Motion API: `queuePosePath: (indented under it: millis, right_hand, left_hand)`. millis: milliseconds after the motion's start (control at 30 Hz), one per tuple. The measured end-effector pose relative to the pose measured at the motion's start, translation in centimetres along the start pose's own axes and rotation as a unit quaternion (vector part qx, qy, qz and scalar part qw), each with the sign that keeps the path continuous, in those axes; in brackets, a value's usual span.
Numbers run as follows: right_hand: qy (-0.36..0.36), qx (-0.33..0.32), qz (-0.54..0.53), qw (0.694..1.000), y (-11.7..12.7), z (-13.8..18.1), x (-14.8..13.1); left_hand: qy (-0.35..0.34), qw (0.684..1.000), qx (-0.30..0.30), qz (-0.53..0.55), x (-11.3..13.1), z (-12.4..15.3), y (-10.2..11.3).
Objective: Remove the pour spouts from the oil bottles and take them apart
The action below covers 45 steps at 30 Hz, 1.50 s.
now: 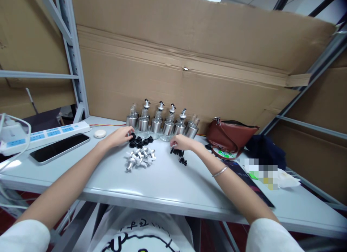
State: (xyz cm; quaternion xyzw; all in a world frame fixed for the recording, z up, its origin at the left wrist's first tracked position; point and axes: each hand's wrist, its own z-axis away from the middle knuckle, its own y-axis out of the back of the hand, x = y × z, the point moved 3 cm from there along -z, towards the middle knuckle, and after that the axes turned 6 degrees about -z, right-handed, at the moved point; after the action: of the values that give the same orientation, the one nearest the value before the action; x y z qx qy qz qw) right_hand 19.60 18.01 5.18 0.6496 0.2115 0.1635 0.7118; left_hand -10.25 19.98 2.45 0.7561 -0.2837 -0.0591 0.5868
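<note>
My left hand (124, 134) rests at the left edge of a group of black ribbed stoppers (139, 142), its fingers curled against one of them. My right hand (181, 141) is pinched closed over a pile of small black pieces (179, 152); whatever is between its fingertips is too small to make out. A few more small black caps (183, 161) lie just nearer to me. Between my arms is a heap of silvery-white pour spouts (139, 158). Behind my hands stand several glass bottles with metal bands (155, 126), some topped with a pour spout (172, 108).
On the left are a power strip (46, 135), a phone (60, 148) and a round white object (100, 133). A brown bag (230, 134), a dark tablet (249, 181) and a white plastic wrapper (287, 179) lie on the right. Cardboard (173, 46) walls the back.
</note>
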Motion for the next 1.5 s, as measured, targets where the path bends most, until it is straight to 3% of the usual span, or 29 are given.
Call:
queuePosePath:
  millis: [133, 300, 600, 800, 900, 1033, 1133, 1233, 1333, 1400, 1500]
  right_hand:
    - [-0.053, 0.064, -0.024, 0.996, 0.1, 2.2, 2.3]
    - [-0.098, 0.063, -0.074, 0.990, -0.9, 4.0, 4.6]
    - [-0.098, 0.067, -0.143, 0.983, -1.8, 3.6, 4.7]
    - [-0.099, 0.097, -0.156, 0.978, -1.2, 4.1, 4.3]
    - [-0.095, 0.210, -0.175, 0.957, 0.2, 3.9, 4.0]
    - [-0.110, 0.439, -0.256, 0.854, 2.8, 2.1, 4.0]
    - [-0.150, 0.461, -0.281, 0.828, 4.2, -0.3, 4.0]
    - [-0.177, 0.438, -0.263, 0.842, 5.0, -2.2, 4.0]
    - [-0.180, 0.429, -0.247, 0.850, 5.3, -2.7, 3.9]
    - [-0.179, 0.457, -0.239, 0.838, 5.5, -2.0, 3.7]
    - [-0.135, 0.548, -0.227, 0.794, 6.2, 0.2, 2.4]
  left_hand:
    - [-0.005, 1.000, -0.002, -0.004, 0.0, -0.1, 0.0]
    - [-0.007, 1.000, -0.003, -0.013, 0.0, -0.2, 0.0]
    - [0.007, 1.000, -0.016, -0.011, 0.5, -0.1, 0.4]
    - [0.005, 1.000, -0.013, -0.012, 1.0, 0.1, 0.8]
    - [-0.004, 1.000, -0.009, -0.021, 0.9, 0.1, 0.7]
    - [-0.011, 0.999, 0.022, -0.031, 0.9, 0.3, 0.6]
    - [-0.011, 0.999, 0.040, -0.031, 1.4, 0.6, 0.9]
    - [-0.021, 0.997, 0.063, -0.025, 2.3, 0.7, 1.3]
    - [-0.035, 0.991, 0.131, -0.018, 3.7, 0.8, 2.0]
    - [-0.042, 0.981, 0.191, 0.003, 5.1, 0.9, 2.5]
    - [-0.053, 0.965, 0.243, 0.086, 8.1, 1.1, 3.0]
